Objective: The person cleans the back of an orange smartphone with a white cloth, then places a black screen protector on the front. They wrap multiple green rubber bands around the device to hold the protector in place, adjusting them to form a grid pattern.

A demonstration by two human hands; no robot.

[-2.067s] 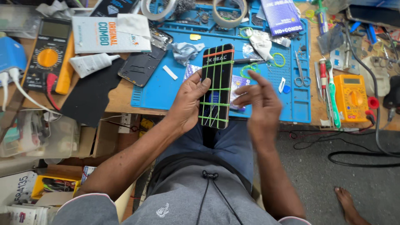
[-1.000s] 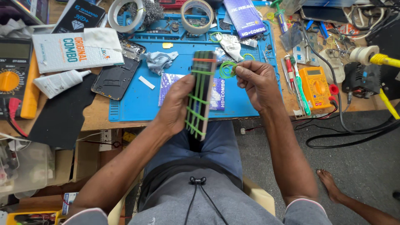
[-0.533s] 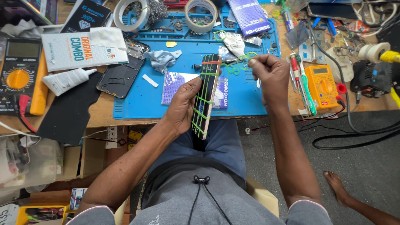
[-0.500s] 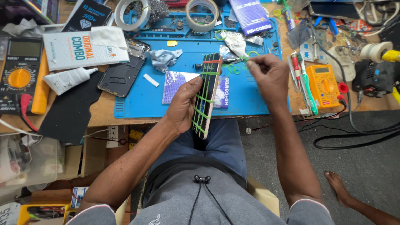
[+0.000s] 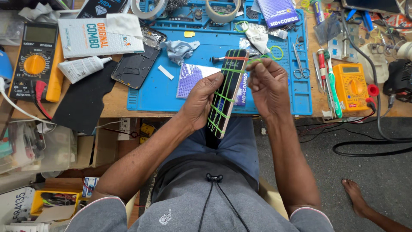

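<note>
**Banded phone, held over lap**

Left hand: grasping a black slab phone bound with green rubber bands, off the worktop's near edge. Right hand: fingers pinching one green band at the phone's top. Beyond: blue silicone mat.

This is a small electronics repair workshop, the kind where phones get fixed. A wooden bench carries a blue work mat with moulded part trays along its far edge. At ten o'clock lies a yellow-cased meter with red and black leads; at three o'clock sits a smaller orange meter. Screwdrivers, scissors and tape rolls crowd the twelve to two o'clock stretch. An opened phone body rests at eleven o'clock beside a glue tube. Cables trail over the bare floor at four o'clock.
</note>
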